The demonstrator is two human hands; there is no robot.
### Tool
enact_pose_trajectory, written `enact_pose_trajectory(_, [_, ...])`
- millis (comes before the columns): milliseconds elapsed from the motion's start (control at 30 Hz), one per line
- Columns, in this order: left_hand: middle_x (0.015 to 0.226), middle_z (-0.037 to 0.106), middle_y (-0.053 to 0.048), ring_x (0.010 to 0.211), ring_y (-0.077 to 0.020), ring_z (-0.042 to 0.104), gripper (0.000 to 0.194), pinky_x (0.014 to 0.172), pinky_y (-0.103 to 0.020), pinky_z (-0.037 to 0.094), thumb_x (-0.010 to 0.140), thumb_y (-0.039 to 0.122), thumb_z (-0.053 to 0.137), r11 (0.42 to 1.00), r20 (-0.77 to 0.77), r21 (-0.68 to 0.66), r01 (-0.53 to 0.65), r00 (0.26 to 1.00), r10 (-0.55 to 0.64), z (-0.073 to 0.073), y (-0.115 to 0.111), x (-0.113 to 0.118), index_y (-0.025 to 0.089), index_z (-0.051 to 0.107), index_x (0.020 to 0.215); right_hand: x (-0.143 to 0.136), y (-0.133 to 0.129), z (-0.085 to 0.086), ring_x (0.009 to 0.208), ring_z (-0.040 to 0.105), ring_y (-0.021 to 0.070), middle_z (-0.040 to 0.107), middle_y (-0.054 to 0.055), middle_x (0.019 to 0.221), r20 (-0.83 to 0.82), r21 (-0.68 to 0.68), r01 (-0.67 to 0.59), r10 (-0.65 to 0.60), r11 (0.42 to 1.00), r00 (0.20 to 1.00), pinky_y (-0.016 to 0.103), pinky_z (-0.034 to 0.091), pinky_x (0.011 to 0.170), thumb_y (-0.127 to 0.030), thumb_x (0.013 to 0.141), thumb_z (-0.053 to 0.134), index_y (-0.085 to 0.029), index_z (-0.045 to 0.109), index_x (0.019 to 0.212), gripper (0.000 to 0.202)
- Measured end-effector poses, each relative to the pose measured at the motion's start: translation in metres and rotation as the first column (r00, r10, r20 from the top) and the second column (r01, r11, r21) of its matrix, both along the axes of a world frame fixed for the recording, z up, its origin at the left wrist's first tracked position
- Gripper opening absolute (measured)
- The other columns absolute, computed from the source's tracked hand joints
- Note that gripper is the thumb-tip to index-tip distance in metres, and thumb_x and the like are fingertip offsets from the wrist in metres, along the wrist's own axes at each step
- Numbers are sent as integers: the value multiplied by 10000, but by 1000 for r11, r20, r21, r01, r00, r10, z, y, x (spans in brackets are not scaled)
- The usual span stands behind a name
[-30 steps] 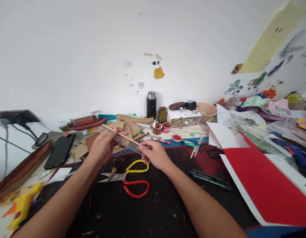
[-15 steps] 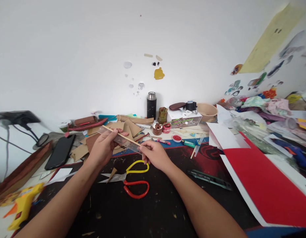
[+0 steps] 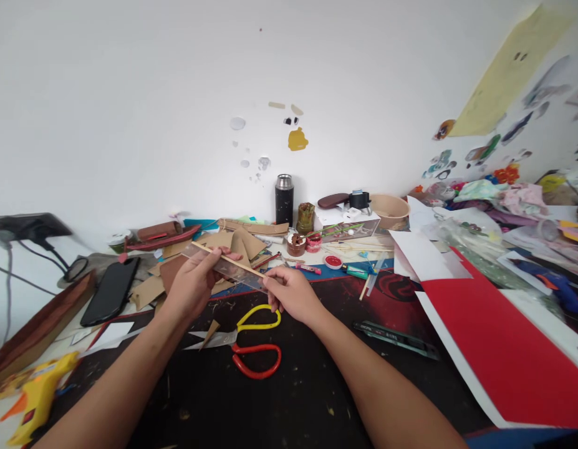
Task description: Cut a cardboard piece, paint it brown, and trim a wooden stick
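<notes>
Between my hands, raised over the dark mat, a thin wooden stick (image 3: pixel 247 269) lies along the edge of a clear plastic ruler (image 3: pixel 237 272). My left hand (image 3: pixel 198 274) pinches both near their left part, thumb on top. At their right end, my right hand (image 3: pixel 289 288) grips with thumb and bent fingers; the very tips there are partly hidden. Below the hands lie scissors (image 3: pixel 257 362) with one yellow and one red handle, blades open to the left. A small brown scrap (image 3: pixel 211 333) rests across the blades.
A green utility knife (image 3: pixel 396 338) and red card (image 3: pixel 504 349) lie to the right. On the left are a yellow glue gun (image 3: pixel 43 396) and a black phone (image 3: pixel 111 292). Cardboard scraps (image 3: pixel 244 246), a black flask (image 3: pixel 284 201) and a paint jar (image 3: pixel 296 244) line the back.
The view has shifted very slightly. Both hands keep the same hold on the stick and ruler, with hardly any movement.
</notes>
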State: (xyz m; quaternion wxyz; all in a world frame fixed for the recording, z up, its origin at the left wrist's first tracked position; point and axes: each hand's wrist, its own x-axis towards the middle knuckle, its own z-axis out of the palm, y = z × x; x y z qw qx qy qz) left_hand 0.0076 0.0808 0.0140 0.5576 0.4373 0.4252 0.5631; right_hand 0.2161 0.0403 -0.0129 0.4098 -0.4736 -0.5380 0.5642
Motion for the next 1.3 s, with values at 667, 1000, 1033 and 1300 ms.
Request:
enact_pose_trajectory(667, [895,812,-110,801,-261,767,394,569,-277,505,756,493,870,999,25,-34,1,1000,0,-3,-2,2,174,733,941,1,-1,2,415,571,112,593,-63,521,16,0,12,-12,1000,1000,201,389,445,-265,964,576,-201,631,862,132])
enact_pose_trajectory(1000, [913,801,-117,901,-270,783,222,512,-240,586,834,360,817,996,73,-88,22,997,-15,-1,-4,1,173,747,932,1,0,0,426,576,112,598,-58,528,33,0,8,-8,1000,999,198,383,446,-250,980,586,-203,638,870,130])
enact_pose_trajectory(1033, [909,800,-117,898,-269,786,206,507,-234,587,845,350,807,995,83,-92,27,996,-20,-1,-4,1,174,747,932,1,0,0,423,573,111,596,-61,524,33,-5,7,-7,1000,999,196,380,442,-251,980,589,-203,638,875,126])
enact_pose_trajectory(1300, [925,797,-123,919,-259,792,158,539,-221,616,914,300,735,996,113,-88,33,993,-23,-1,-4,1,145,748,943,0,1,5,437,568,114,593,-59,561,3,-15,10,-10,1000,1000,202,407,422,-235,990,564,-186,652,894,138])
